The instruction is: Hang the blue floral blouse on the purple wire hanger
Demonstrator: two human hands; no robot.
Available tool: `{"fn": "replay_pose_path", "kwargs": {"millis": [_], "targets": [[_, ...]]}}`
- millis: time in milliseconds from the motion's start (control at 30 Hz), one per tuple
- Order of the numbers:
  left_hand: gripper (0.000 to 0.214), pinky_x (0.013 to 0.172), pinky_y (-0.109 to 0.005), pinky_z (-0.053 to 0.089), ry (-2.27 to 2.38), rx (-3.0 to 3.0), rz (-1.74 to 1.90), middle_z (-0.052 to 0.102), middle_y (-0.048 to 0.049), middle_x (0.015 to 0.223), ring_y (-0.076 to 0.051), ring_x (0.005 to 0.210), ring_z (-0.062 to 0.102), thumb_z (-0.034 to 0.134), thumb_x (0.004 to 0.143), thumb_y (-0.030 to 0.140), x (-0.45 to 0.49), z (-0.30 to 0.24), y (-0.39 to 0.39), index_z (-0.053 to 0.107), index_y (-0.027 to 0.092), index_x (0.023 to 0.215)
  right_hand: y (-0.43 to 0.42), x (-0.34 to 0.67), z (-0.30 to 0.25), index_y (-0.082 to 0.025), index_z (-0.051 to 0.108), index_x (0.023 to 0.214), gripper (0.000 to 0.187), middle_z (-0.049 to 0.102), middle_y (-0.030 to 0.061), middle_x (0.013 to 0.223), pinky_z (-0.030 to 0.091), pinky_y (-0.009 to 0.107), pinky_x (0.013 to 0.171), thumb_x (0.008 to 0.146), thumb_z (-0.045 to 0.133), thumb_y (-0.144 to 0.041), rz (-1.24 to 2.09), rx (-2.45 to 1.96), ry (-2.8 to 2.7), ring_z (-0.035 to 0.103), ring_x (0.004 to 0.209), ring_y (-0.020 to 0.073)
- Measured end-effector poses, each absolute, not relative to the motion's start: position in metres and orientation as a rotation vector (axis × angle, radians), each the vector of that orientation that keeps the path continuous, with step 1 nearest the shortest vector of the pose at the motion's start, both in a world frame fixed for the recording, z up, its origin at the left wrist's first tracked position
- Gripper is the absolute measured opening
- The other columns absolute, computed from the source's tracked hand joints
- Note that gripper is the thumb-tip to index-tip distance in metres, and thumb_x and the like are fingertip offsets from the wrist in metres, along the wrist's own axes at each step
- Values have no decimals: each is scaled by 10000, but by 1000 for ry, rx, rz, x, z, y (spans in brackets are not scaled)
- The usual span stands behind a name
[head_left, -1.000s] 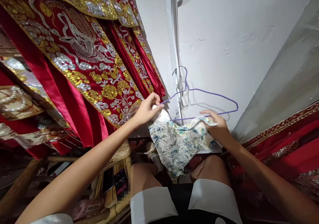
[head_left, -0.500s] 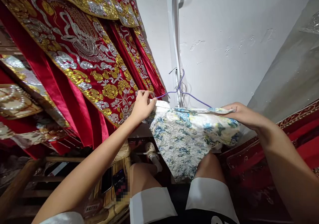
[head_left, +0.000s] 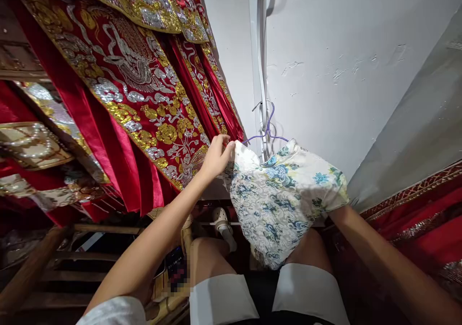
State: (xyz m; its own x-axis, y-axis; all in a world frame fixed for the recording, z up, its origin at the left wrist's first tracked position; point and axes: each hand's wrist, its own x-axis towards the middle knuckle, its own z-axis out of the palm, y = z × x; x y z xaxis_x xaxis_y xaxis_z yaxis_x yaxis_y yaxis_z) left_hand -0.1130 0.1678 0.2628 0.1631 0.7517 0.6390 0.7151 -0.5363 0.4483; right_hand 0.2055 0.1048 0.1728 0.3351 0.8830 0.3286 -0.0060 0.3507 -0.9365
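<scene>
A white floral blouse (head_left: pixel 274 204) with blue, green and yellow print hangs on a purple hanger (head_left: pixel 267 123), its shoulders draped over the hanger's arms. My left hand (head_left: pixel 218 156) pinches the blouse at the left shoulder, close to the hanger's end. On the other side, my right wrist (head_left: pixel 339 214) goes in under the short sleeve. The cloth covers my right hand, so its fingers do not show. A cord or strip (head_left: pixel 261 74) runs down the wall, and the hanger's hook sits against it.
Red garments embroidered in gold and silver (head_left: pixel 155 94) hang at the left. A white wall (head_left: pixel 335 74) stands ahead. More red fabric (head_left: pixel 426 224) lies at the right. Below left is a bamboo chair (head_left: pixel 173 310) with a phone (head_left: pixel 176 267) on it.
My right hand has gone from holding the right shoulder's edge to under the sleeve, hidden by cloth. The blouse now covers the hanger's right arm. My left hand keeps its pinch.
</scene>
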Motion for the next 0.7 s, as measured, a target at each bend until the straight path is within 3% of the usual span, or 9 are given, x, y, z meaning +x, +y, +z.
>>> {"fn": "replay_pose_path", "kwargs": {"millis": [100,167,233,300,400,533,700], "targets": [[301,792,-366,514,1513,2363,1110,700,-67,873,-238,814,652,436,1005,393,-137,247,167,641,180,948,110,221,188,-282,747,665,579,715,122,658,528,452,483,789,547,-811,917,-950,-967,686,651,329],[274,813,-382,517,1507,2463,1077,711,-71,869,-248,819,652,436,992,326,-140,240,164,667,179,974,107,229,198,-300,733,648,566,694,119,606,536,472,488,741,570,-833,1011,-880,-887,695,642,347],[287,892,-415,518,1474,2556,1139,730,-106,1016,-269,941,663,447,944,202,-135,238,163,674,171,1117,102,231,208,-301,723,657,394,688,99,588,550,467,501,706,727,-692,1025,-862,-853,713,650,351],[465,944,-428,516,1398,2606,1190,706,-127,1157,-274,1057,653,429,864,72,-124,244,163,643,174,1265,97,228,219,-298,731,703,238,698,76,598,569,453,511,702,811,-522,1011,-838,-841,734,677,352],[670,962,-422,519,1281,2645,1197,676,-110,1216,-249,1102,639,387,811,-9,-106,263,163,569,225,1411,96,226,235,-282,773,841,179,728,67,653,611,428,564,844,746,-458,1081,-662,-830,763,777,344],[512,1045,-456,477,1247,2650,1229,648,-132,1337,-273,1214,605,458,936,138,-89,285,161,529,191,1441,92,234,252,-250,798,1002,300,786,64,839,630,422,745,994,574,-449,1103,-491,-896,757,998,342],[271,892,-423,504,1516,2663,1184,719,-104,1009,-267,968,644,445,1019,310,-88,281,158,672,176,1081,54,236,249,-344,733,1249,493,746,84,1260,594,512,921,986,429,-629,710,-811,-1108,681,1208,371]]}}
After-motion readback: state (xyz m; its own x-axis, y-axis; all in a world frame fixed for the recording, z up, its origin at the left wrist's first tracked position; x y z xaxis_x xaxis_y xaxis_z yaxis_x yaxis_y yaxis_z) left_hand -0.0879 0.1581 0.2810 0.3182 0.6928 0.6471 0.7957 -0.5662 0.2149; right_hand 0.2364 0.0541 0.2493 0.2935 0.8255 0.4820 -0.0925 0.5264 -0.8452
